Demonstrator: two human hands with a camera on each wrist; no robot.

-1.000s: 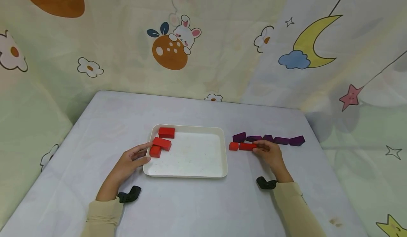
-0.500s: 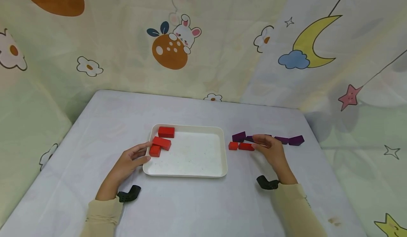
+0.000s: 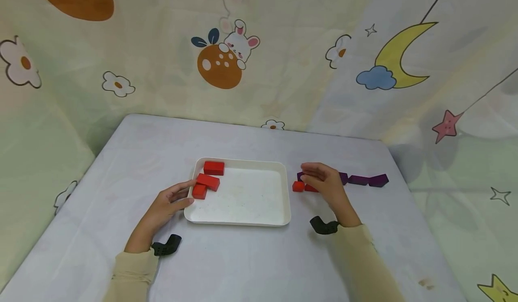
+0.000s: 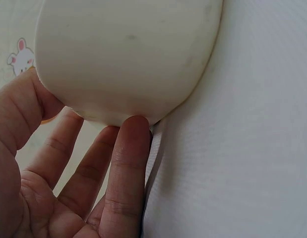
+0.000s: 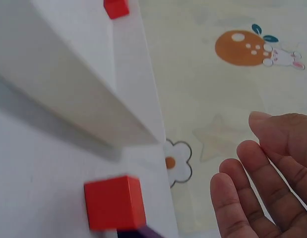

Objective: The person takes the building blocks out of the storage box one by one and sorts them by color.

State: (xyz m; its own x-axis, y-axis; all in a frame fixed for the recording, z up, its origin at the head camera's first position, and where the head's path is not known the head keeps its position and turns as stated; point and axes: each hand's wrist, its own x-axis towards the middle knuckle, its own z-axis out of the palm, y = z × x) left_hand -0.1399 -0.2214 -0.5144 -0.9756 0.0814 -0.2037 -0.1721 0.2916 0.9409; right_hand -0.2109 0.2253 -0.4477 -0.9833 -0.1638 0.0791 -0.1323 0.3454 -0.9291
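Observation:
A shallow white tray [image 3: 243,203] lies mid-table, three red blocks [image 3: 208,182] along its left side. At the tray's left edge, my left hand [image 3: 162,205] holds the rim between thumb and fingers; in the left wrist view, fingers [image 4: 131,163] touch the outer wall. My right hand [image 3: 325,182] hovers right of the tray, over a row of several dark purple blocks [image 3: 358,180], fingers loosely bent around nothing. It hides part of that row and part of a longer red block [image 3: 310,188]. A small red block [image 5: 111,204] lies beside it, close to the tray.
A white cloth covers the table [image 3: 251,261]. Behind and beside it hangs a printed curtain [image 3: 283,68] with rabbit, moon and flower pictures. Each wrist carries a black camera mount [image 3: 167,245].
My right hand has moved left along the purple row, away from the red block's right end towards the tray. The left hand stays on the tray's edge. The blocks look unmoved.

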